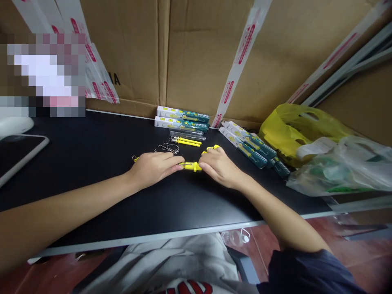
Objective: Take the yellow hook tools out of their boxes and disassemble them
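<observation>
With our left hand and right hand pinched shut on the yellow tool, we risk knocking the wire hooks at twelve o'clock.

Dim, soft light; wide-angle edge distortion

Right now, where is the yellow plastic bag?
In the head view, the yellow plastic bag lies at the table's right rear, against the cardboard, beside the boxed packs.

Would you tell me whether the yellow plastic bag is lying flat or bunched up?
Bunched up: the yellow plastic bag sits crumpled, handle holes showing.
</observation>
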A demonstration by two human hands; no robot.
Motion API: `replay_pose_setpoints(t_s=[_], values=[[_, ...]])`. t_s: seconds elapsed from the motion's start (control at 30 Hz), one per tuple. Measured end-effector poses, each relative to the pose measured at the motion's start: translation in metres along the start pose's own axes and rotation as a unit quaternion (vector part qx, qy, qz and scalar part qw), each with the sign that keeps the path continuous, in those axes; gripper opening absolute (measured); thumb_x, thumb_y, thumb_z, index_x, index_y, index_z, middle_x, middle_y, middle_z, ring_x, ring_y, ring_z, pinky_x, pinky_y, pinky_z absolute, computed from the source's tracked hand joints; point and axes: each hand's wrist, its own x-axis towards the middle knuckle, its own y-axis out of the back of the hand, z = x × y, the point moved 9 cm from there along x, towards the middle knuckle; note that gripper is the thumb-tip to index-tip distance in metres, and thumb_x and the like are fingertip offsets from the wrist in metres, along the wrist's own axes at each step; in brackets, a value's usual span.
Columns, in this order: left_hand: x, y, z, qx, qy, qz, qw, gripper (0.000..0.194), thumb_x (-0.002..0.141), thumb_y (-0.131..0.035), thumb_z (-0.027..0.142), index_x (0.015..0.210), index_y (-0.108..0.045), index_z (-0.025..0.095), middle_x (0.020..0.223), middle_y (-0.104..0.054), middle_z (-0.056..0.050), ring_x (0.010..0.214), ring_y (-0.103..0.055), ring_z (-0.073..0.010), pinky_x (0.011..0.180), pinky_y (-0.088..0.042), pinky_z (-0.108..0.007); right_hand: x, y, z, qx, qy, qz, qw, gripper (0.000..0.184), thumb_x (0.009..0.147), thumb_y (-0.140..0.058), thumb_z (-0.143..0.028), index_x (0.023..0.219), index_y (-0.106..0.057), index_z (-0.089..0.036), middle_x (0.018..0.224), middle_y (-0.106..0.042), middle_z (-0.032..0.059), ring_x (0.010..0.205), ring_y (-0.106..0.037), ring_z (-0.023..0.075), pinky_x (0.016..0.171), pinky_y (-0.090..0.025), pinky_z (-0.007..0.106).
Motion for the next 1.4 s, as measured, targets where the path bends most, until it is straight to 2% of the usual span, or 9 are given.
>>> replay_pose_setpoints(t_s=[0.27,0.43,0.57,0.63,0.8,1.13,1.27,1.33,1.4], values=[[0.0,-0.001,-0.001,0.002,0.001,0.004,1.0,0.034,0.098,-0.036,0.042,0.105,-0.064,0.024,0.075,-0.067,0.004,0.065,-0.063,-0.0092,0.057,-0.04,-0.021,-0.001,0.002,0.005,0.065,-0.01,0.021,0.998,0.017,0.09,-0.055,-0.032,0.081,-0.05,-0.018,0.07,-0.052,-0.0014,0.073,-0.046,0.0152,0.075,-0.028,0.029],[-0.001,0.001,0.001,-0.007,-0.01,0.013,1.0,0.032,0.097,-0.038,0.042,0.104,-0.064,0.024,0.077,-0.067,0.004,0.066,-0.064,-0.0097,0.057,-0.04,-0.021,-0.002,0.007,-0.002,0.043,0.01,0.044,0.998,0.013,0.086,-0.055,-0.018,0.08,-0.043,-0.019,0.072,-0.05,-0.002,0.072,-0.047,0.0145,0.076,-0.028,0.03],[0.0,0.001,0.0,-0.007,-0.005,0.011,1.0,0.033,0.097,-0.037,0.042,0.104,-0.064,0.024,0.076,-0.067,0.004,0.064,-0.063,-0.0098,0.056,-0.04,-0.021,-0.002,0.008,-0.001,0.041,-0.014,0.034,0.998,0.034,0.082,-0.062,-0.047,0.086,-0.043,-0.019,0.077,-0.051,0.0001,0.073,-0.046,0.0164,0.075,-0.029,0.03],[0.0,0.0,0.0,-0.005,-0.005,0.01,1.0,0.033,0.097,-0.037,0.042,0.105,-0.064,0.024,0.075,-0.066,0.003,0.064,-0.062,-0.0097,0.056,-0.04,-0.021,-0.001,0.006,0.0,0.038,-0.02,0.02,0.999,0.037,0.084,-0.055,-0.055,0.087,-0.045,-0.019,0.079,-0.053,0.0017,0.074,-0.045,0.0174,0.075,-0.029,0.031],[-0.001,0.0,0.0,-0.004,-0.005,0.009,1.0,0.033,0.098,-0.038,0.041,0.104,-0.064,0.024,0.078,-0.068,0.003,0.066,-0.063,-0.0095,0.059,-0.041,-0.02,0.0,-0.001,0.001,0.011,-0.003,-0.004,1.0,0.037,0.1,-0.027,-0.036,0.077,-0.05,-0.018,0.076,-0.057,0.0034,0.077,-0.043,0.018,0.077,-0.026,0.034],[0.0,0.0,-0.001,0.004,-0.006,0.009,1.0,0.032,0.097,-0.038,0.041,0.105,-0.064,0.024,0.073,-0.065,0.004,0.062,-0.062,-0.01,0.055,-0.039,-0.022,-0.001,0.006,0.003,0.091,-0.004,0.046,0.995,0.015,0.088,-0.056,-0.03,0.082,-0.047,-0.02,0.074,-0.053,-0.0002,0.076,-0.048,0.0164,0.075,-0.031,0.03],[0.0,0.001,0.0,0.0,-0.005,0.016,1.0,0.032,0.097,-0.038,0.041,0.105,-0.064,0.024,0.073,-0.065,0.004,0.063,-0.061,-0.01,0.055,-0.039,-0.022,-0.002,0.008,0.005,0.09,-0.032,0.049,0.994,0.032,0.081,-0.064,-0.044,0.088,-0.044,-0.02,0.082,-0.054,0.0007,0.075,-0.048,0.017,0.075,-0.032,0.031],[0.0,0.001,0.0,-0.002,-0.004,0.014,1.0,0.032,0.097,-0.038,0.041,0.105,-0.064,0.024,0.074,-0.065,0.003,0.063,-0.061,-0.0102,0.055,-0.039,-0.022,-0.002,0.008,0.006,0.081,-0.04,0.036,0.995,0.035,0.083,-0.058,-0.052,0.089,-0.045,-0.02,0.082,-0.054,0.0014,0.075,-0.047,0.0173,0.075,-0.032,0.031],[0.0,0.001,0.0,-0.007,-0.003,0.011,1.0,0.032,0.097,-0.039,0.041,0.105,-0.064,0.024,0.074,-0.066,0.003,0.064,-0.062,-0.0103,0.057,-0.039,-0.021,-0.001,0.005,0.005,0.062,-0.03,0.02,0.997,0.03,0.094,-0.04,-0.047,0.086,-0.048,-0.019,0.079,-0.055,0.0025,0.075,-0.046,0.0176,0.075,-0.03,0.032]])
